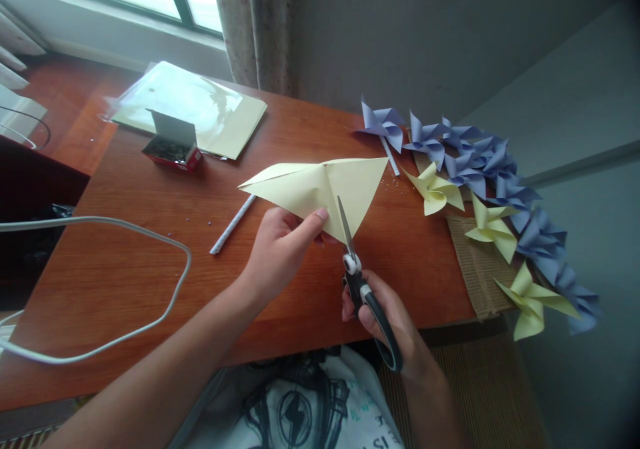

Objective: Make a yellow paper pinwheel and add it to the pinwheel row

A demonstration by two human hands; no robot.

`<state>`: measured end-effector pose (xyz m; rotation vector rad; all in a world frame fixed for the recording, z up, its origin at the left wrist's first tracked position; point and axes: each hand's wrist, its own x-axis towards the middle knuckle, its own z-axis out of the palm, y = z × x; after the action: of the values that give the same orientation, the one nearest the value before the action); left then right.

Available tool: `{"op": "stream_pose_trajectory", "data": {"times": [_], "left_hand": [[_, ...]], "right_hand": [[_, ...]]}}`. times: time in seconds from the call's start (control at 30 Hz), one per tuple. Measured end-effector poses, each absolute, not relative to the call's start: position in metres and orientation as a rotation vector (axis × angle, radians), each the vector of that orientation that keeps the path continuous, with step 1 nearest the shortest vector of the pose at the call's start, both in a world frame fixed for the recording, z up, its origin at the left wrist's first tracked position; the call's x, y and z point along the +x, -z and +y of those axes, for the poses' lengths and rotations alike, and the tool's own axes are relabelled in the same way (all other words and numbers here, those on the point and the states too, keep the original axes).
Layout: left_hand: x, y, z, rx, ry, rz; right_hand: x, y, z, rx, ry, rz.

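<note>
My left hand (293, 235) pinches a pale yellow sheet of paper (315, 185) at its near edge, thumb on top. The paper is creased and its corners stick out to the left and right. My right hand (385, 309) grips black and white scissors (354, 269) by the handles. Their blades point away from me and lie along the right part of the paper, one blade showing on top of it. A rolled white paper stick (233, 225) rests on the table just left of my left hand.
Purple pinwheels (465, 169) and yellow pinwheels (493, 229) line the right side, by corrugated cardboard (480, 275). An open small box (173, 149) stands near paper sheets in a clear sleeve (195, 109). A white cable (187, 262) loops across the table's left.
</note>
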<state>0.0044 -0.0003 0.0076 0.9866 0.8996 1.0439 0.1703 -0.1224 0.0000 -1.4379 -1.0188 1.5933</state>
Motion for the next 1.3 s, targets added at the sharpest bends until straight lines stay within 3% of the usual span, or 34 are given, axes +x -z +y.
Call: {"op": "stream_pose_trajectory", "data": {"times": [1.3], "left_hand": [[0.004, -0.007, 0.000, 0.993, -1.042, 0.916]], "right_hand": [[0.168, 0.003, -0.125, -1.444, -1.582, -0.937]]}}
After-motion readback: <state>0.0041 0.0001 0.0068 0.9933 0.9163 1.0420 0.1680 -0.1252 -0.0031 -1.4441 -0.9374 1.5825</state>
